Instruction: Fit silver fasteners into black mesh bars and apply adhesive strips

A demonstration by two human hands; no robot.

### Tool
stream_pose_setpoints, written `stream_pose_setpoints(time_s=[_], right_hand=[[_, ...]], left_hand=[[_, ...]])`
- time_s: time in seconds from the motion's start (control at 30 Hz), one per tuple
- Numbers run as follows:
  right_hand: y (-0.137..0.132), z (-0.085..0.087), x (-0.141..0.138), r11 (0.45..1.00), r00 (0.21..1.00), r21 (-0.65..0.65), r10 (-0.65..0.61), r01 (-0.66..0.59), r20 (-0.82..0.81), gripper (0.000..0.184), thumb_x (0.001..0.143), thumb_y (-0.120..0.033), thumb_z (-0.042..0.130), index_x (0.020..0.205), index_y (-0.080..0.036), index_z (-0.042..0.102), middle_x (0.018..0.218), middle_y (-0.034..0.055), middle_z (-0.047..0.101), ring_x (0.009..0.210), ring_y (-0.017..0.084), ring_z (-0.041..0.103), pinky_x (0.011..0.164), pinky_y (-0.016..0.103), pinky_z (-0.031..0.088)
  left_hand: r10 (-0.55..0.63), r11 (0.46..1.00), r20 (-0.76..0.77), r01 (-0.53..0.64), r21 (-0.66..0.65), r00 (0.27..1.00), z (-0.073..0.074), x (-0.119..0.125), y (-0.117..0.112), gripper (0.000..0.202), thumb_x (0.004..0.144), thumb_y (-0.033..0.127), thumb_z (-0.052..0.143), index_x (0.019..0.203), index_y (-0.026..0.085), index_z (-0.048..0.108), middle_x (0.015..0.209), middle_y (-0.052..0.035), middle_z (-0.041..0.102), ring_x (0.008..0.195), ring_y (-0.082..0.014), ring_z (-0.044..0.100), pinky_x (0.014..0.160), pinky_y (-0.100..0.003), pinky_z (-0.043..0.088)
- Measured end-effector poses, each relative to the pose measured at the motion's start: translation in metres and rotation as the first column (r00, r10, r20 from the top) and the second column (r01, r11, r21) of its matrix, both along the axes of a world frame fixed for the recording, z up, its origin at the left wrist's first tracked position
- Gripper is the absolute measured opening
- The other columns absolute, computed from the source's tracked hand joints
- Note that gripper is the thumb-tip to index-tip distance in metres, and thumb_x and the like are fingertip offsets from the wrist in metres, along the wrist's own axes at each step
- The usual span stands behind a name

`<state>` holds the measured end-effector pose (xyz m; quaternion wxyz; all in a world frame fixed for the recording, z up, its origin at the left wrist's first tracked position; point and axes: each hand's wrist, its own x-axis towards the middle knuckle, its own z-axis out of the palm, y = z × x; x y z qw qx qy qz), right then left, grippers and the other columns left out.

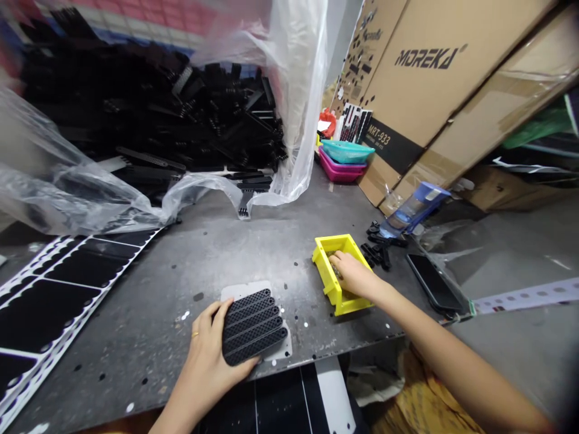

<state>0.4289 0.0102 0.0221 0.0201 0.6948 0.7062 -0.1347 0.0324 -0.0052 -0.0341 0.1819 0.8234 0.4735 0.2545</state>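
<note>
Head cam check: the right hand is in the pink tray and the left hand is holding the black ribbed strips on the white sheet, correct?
Not quite: the head view shows the right hand in the yellow plastic bin, not the tray you named. The left hand is holding the black ribbed strips on the white sheet, as you said.

The big brown cardboard box (429, 90) has the word MOREKA on it in big black letters. Lower down, a black strip (384, 144) on the box says MRT-933 in pale letters, with tiny words too small to read.
</note>
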Motion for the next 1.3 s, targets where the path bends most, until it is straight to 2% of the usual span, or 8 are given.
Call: stream_pose_setpoints(time_s=[0.23, 0.4, 0.6, 0.8, 1.0, 1.1, 1.2, 1.3], right_hand=[[0.026, -0.010, -0.006, 0.994, 0.995, 0.036, -0.104, 0.104, -0.007, 0.022, 0.099, -0.037, 0.067, 0.105, -0.016, 0.068, 0.106, 0.0042, 0.071, 0.094, 0.018, 0.068, 0.087, 0.039, 0.058], [0.022, 0.014, 0.002, 0.990, 0.992, 0.113, -0.078, 0.089, -0.104, 0.011, 0.079, -0.009, 0.069, 0.070, -0.016, 0.069, 0.075, 0.0039, 0.071, 0.073, 0.019, 0.068, 0.069, 0.029, 0.050], [-0.002, 0.047, -0.040, 0.952, 0.935, 0.306, 0.110, -0.002, -0.337, 0.011, 0.084, -0.012, 0.061, 0.084, -0.021, 0.069, 0.091, 0.0029, 0.072, 0.079, 0.015, 0.068, 0.072, 0.027, 0.055], [-0.019, 0.000, -0.181, 0.788, 0.785, 0.516, 0.536, -0.335, -0.309, 0.018, 0.095, -0.007, 0.055, 0.095, -0.017, 0.070, 0.094, 0.0082, 0.070, 0.087, 0.020, 0.068, 0.075, 0.032, 0.061], [-0.055, -0.023, -0.177, 0.755, 0.741, 0.580, 0.571, -0.305, -0.354, 0.042, 0.102, -0.009, 0.052, 0.143, -0.017, 0.055, 0.135, 0.0151, 0.066, 0.128, 0.025, 0.061, 0.105, 0.042, 0.058], [-0.059, -0.023, -0.162, 0.798, 0.702, 0.569, 0.522, -0.199, -0.485, 0.037, 0.101, -0.007, 0.054, 0.133, -0.022, 0.064, 0.120, 0.0103, 0.071, 0.115, 0.021, 0.067, 0.097, 0.038, 0.060], [-0.053, -0.022, -0.161, 0.828, 0.689, 0.540, 0.481, -0.153, -0.542, 0.025, 0.099, -0.011, 0.061, 0.119, -0.022, 0.070, 0.100, 0.0070, 0.071, 0.095, 0.020, 0.068, 0.085, 0.036, 0.060], [-0.042, -0.018, -0.162, 0.847, 0.659, 0.499, 0.483, -0.183, -0.577, 0.014, 0.099, -0.021, 0.066, 0.112, -0.022, 0.072, 0.097, 0.0058, 0.072, 0.090, 0.020, 0.067, 0.083, 0.038, 0.059]], left_hand=[[-0.002, 0.999, 0.017, 0.003, -0.052, 1.000, 0.005, 0.002, -0.003, 0.098, 0.069, 0.038, 0.083, 0.153, 0.025, 0.032, 0.144, -0.0167, 0.041, 0.134, -0.0430, 0.044, 0.111, -0.071, 0.044], [0.001, 0.995, 0.027, 0.002, -0.097, 1.000, 0.008, 0.002, -0.006, 0.106, 0.067, 0.036, 0.086, 0.156, 0.025, 0.029, 0.146, -0.0171, 0.039, 0.136, -0.0427, 0.043, 0.114, -0.070, 0.041], [0.005, 0.986, 0.043, 0.002, -0.168, 0.999, 0.010, 0.004, -0.009, 0.118, 0.065, 0.037, 0.088, 0.161, 0.028, 0.020, 0.150, -0.0165, 0.037, 0.141, -0.0425, 0.038, 0.117, -0.069, 0.039], [0.024, 0.979, 0.045, -0.015, -0.203, 0.999, 0.012, 0.005, -0.013, 0.128, 0.063, 0.039, 0.092, 0.164, 0.032, 0.014, 0.153, -0.0155, 0.039, 0.145, -0.0410, 0.037, 0.119, -0.064, 0.040], [-0.009, 0.987, 0.002, 0.009, -0.160, 1.000, 0.018, -0.003, -0.024, 0.134, 0.069, 0.057, 0.090, 0.167, 0.031, 0.002, 0.171, -0.0162, 0.026, 0.156, -0.0419, 0.027, 0.123, -0.063, 0.035], [-0.023, 0.995, 0.003, 0.023, -0.094, 1.000, 0.026, -0.007, -0.023, 0.107, 0.081, 0.059, 0.081, 0.164, 0.026, 0.022, 0.167, -0.0163, 0.036, 0.156, -0.0393, 0.028, 0.122, -0.061, 0.035], [-0.042, 0.998, 0.035, 0.040, 0.051, 0.998, 0.034, -0.006, -0.012, 0.041, 0.100, 0.030, 0.063, 0.141, 0.027, 0.056, 0.141, -0.0076, 0.066, 0.146, -0.0281, 0.048, 0.124, -0.056, 0.031], [-0.093, 0.984, 0.046, 0.085, 0.159, 0.995, 0.042, 0.000, 0.004, 0.021, 0.104, 0.016, 0.054, 0.115, 0.027, 0.069, 0.109, 0.0002, 0.077, 0.124, -0.0205, 0.065, 0.124, -0.052, 0.028]])
